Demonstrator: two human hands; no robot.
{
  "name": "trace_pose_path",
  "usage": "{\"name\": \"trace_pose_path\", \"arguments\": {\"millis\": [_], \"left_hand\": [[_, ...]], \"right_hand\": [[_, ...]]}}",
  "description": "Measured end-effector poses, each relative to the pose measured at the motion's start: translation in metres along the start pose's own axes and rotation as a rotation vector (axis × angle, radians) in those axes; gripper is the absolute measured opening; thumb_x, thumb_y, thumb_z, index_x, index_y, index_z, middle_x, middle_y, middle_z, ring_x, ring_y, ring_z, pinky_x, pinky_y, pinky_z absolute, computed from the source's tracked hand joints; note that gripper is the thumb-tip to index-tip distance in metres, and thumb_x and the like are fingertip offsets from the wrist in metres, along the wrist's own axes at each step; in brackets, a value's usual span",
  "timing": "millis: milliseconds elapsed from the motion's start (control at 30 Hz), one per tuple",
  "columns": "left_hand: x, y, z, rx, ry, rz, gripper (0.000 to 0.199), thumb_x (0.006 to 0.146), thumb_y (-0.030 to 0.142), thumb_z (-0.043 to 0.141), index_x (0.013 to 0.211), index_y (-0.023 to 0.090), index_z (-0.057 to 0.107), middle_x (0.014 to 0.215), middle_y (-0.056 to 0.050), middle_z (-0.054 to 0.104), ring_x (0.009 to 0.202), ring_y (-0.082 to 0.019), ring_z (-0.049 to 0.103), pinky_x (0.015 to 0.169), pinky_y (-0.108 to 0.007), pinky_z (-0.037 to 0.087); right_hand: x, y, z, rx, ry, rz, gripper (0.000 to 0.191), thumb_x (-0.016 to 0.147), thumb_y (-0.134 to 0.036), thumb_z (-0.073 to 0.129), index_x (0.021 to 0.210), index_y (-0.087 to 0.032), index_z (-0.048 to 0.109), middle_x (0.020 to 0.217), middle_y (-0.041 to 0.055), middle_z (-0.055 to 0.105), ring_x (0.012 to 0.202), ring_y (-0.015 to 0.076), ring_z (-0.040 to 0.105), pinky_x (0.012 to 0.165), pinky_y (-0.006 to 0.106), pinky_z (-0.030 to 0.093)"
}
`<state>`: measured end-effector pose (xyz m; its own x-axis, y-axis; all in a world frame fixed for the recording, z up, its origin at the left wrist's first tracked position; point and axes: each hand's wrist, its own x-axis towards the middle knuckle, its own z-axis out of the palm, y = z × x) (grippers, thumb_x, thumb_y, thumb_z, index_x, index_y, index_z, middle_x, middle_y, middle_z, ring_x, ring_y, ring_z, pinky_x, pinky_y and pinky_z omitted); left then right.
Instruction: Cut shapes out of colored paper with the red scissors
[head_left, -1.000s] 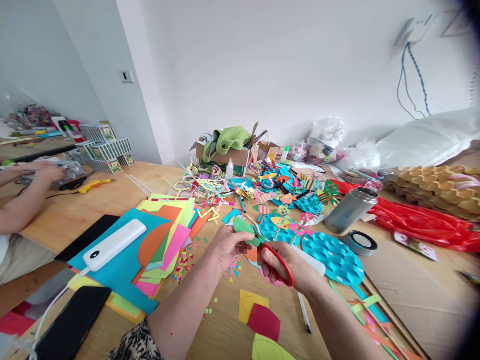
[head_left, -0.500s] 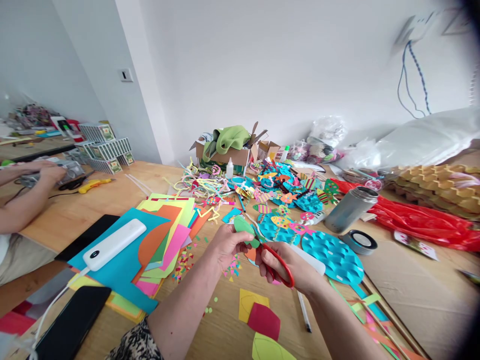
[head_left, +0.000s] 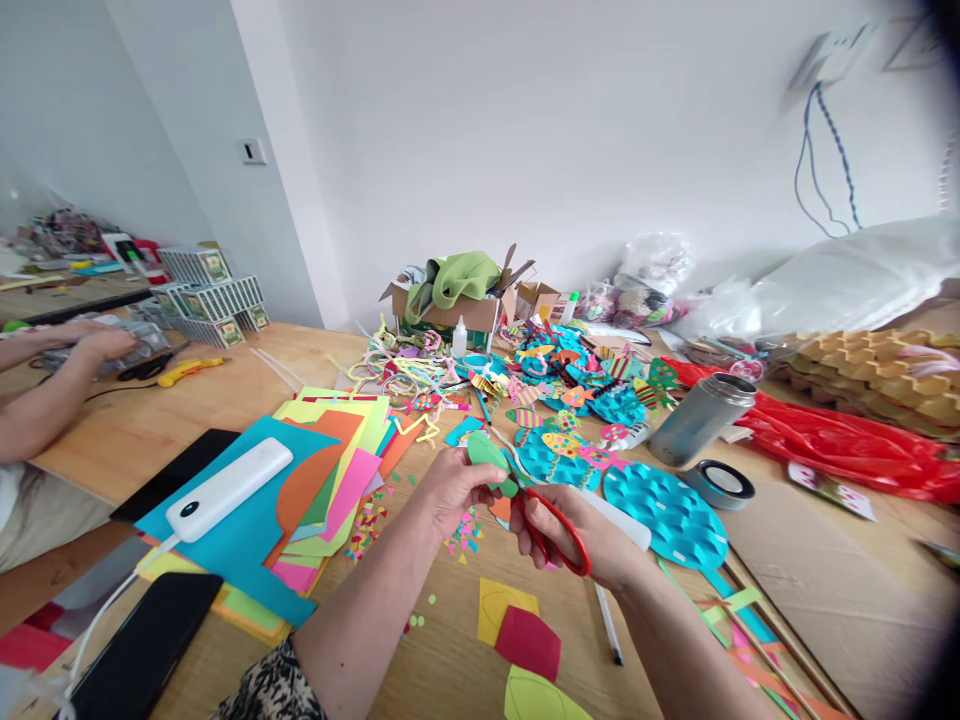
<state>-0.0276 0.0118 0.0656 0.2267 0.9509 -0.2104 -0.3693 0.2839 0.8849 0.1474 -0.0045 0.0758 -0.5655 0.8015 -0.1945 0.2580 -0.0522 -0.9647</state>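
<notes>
My left hand (head_left: 456, 492) pinches a piece of green paper (head_left: 486, 452) above the middle of the table. Red-handled scissors (head_left: 564, 535) are in my right hand (head_left: 553, 530), its fingers through the loops. The scissors' blades point up and left and meet the edge of the green paper. Nearer to me lie a yellow paper piece (head_left: 491, 600) with a drawn outline, a dark red piece (head_left: 529, 642) and a lime piece (head_left: 541, 697). Tiny paper scraps (head_left: 466, 530) are scattered by my left wrist.
Coloured paper sheets (head_left: 337, 480) and a white power bank (head_left: 229, 490) lie left. Paper fish (head_left: 566, 445), blue scalloped discs (head_left: 667, 515), a steel flask (head_left: 701, 418) and its lid (head_left: 721, 484) are at right. A co-worker's hands (head_left: 97, 340) are far left.
My right hand has shifted slightly, with the scissors' handles turned a little lower and to the right. The green paper stays almost in place.
</notes>
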Motion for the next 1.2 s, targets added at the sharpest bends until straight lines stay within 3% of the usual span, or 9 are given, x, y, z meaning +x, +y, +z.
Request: {"name": "trace_pose_path", "arguments": {"millis": [700,1200], "left_hand": [[-0.0004,0.0026,-0.0004,-0.038,-0.033,0.004,0.021,0.054,0.022,0.08,0.067,0.013,0.066,0.063,-0.001,0.065,0.055,-0.01,0.056,0.056,-0.024,0.038],[0.0,0.0012,-0.0015,-0.039,-0.036,-0.019,0.022,0.055,0.023,0.08,0.069,0.012,0.068,0.063,-0.002,0.065,0.055,-0.01,0.056,0.055,-0.023,0.038]], "right_hand": [[-0.0015,0.0002,0.0009,0.044,-0.015,-0.037,0.077,0.069,-0.09,0.046,0.074,-0.014,0.058,0.06,0.0038,0.061,0.045,0.0108,0.053,0.045,0.022,0.039],[-0.0008,0.0037,-0.0009,0.001,-0.003,-0.017,0.076,0.066,-0.09,0.049,0.073,-0.015,0.056,0.057,0.001,0.058,0.042,0.0089,0.049,0.042,0.021,0.033]]}}
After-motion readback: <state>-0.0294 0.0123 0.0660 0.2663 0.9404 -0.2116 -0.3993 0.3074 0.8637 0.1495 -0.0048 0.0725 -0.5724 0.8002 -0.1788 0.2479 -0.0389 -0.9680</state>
